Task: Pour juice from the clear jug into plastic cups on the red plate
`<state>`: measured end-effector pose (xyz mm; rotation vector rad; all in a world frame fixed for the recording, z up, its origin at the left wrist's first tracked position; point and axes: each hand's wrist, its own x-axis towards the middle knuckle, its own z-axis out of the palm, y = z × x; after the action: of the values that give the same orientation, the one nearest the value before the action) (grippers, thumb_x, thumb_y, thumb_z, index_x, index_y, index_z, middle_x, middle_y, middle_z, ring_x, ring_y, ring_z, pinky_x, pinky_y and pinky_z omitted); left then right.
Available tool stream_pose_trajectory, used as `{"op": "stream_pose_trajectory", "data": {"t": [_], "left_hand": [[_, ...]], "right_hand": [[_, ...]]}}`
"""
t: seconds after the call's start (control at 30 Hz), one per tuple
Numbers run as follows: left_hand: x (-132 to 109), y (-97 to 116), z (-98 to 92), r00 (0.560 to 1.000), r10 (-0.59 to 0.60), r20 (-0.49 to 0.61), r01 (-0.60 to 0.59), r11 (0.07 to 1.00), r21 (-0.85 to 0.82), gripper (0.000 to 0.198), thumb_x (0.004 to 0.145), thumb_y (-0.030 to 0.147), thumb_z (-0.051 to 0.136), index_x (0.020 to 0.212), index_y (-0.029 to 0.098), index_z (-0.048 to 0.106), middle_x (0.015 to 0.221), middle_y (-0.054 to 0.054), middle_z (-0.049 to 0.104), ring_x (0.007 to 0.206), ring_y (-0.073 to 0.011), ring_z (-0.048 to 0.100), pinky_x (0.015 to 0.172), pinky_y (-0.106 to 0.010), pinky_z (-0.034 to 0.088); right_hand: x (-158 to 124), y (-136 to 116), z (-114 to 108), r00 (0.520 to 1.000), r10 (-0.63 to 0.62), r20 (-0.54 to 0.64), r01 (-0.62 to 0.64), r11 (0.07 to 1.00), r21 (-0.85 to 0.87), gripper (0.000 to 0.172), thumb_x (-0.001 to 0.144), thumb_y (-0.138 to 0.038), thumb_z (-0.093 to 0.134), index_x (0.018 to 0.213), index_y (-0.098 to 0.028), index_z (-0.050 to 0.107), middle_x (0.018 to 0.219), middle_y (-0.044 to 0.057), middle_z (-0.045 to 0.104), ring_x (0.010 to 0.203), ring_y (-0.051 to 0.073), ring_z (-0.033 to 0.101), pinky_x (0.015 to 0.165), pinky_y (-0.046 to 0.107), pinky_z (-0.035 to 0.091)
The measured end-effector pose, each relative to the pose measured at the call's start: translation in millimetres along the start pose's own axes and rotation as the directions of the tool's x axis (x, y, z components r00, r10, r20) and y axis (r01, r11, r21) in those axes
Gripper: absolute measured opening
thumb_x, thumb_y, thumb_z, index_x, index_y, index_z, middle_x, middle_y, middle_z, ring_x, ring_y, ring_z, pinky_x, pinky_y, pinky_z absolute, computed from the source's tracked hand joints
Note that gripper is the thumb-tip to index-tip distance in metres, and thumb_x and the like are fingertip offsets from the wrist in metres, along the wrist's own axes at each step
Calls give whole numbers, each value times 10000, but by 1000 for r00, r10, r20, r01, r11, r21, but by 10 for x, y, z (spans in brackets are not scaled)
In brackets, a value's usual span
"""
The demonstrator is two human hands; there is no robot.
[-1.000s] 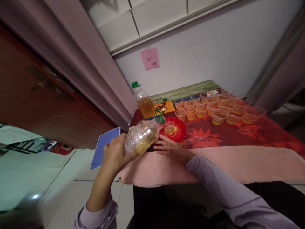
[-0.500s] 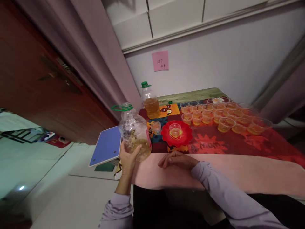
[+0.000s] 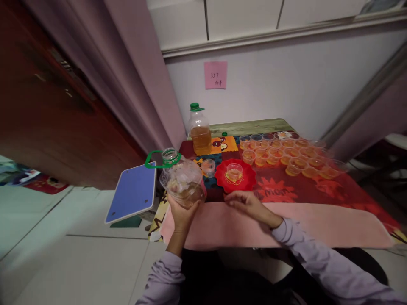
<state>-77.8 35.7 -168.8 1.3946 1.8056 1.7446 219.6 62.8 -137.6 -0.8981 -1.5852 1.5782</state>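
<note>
My left hand (image 3: 182, 210) grips the bottom of a clear plastic bottle (image 3: 182, 181) with a little amber liquid and a green handle ring at its open neck; it is held upright at the table's near left corner. My right hand (image 3: 249, 204) hovers above the pink cloth (image 3: 318, 224), fingers loosely spread and holding nothing, just in front of a red scalloped plate (image 3: 246, 180). A small clear cup (image 3: 234, 171) with amber liquid stands on that plate. Another small cup (image 3: 209, 166) sits left of the plate.
A capped bottle (image 3: 199, 134) half full of amber liquid stands at the table's far left. Several filled clear cups (image 3: 286, 152) stand in rows on the red patterned cloth. A blue board (image 3: 132, 191) leans left of the table. A pink note (image 3: 215, 75) is on the wall.
The bottle went from tilted over the cup on the plate to upright, pulled back to the left. My right hand lifted off the cloth and moved slightly right.
</note>
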Motion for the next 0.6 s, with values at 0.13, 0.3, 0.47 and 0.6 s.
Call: {"op": "stream_pose_trajectory", "data": {"t": [0.13,0.3,0.47,0.6], "left_hand": [[24,88,-23,994,-97,50,94,994,54,1060,633,598,956,1455,208,412,1417,-195,632,1321,-401,666,1136,-594,539],[34,118,-16,995,-82,52,81,997,18,1028,618,580,960,1412,220,415,1372,-177,654,1278,-397,687,1084,-589,579],[51,23,5,990,-125,72,127,991,-31,1070,585,564,978,1423,249,392,1335,-138,668,1210,-346,723,1021,-557,618],[106,-4,-7,995,-93,45,93,996,1,1132,541,545,984,1455,234,394,1395,-161,643,1291,-355,692,1083,-540,590]], "right_hand": [[211,-280,-408,902,-240,-358,18,851,-525,428,976,-571,703,1175,-204,795,1044,121,812,927,282,753,871,438,611],[513,-455,-459,860,-339,-381,-171,511,-842,655,923,-583,783,1436,-191,672,1433,207,714,1286,390,688,1058,513,554],[748,-561,-196,894,-139,-427,-369,315,-874,743,929,-550,798,1501,-120,596,1423,266,692,1294,408,659,1079,502,498],[821,-678,-154,893,-72,-445,-413,263,-872,684,974,-487,731,1516,-94,586,1486,276,653,1327,396,642,1094,501,475]]}}
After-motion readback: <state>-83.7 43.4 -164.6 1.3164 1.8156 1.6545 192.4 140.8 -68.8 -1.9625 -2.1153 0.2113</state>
